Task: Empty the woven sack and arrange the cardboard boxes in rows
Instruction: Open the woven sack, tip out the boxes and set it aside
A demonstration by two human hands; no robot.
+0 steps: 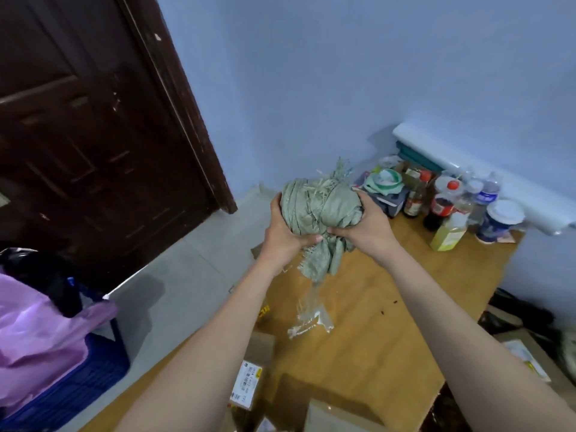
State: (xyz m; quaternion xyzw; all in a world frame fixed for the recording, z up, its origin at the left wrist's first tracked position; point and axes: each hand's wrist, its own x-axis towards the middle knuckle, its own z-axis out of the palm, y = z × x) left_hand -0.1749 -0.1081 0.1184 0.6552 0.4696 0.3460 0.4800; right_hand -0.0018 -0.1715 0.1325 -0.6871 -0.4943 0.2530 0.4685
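Both hands, left (285, 232) and right (363, 227), gripped the balled-up sack (321, 207) with curled fingers, above the table (389, 322). Boxes (249, 383) lay at its near edge. Best to set the bundle aside, compact, clear of the rows.

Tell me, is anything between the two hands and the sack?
Nothing visible. The left hand and right hand both grip the bunched-up sack directly, holding it above the table.
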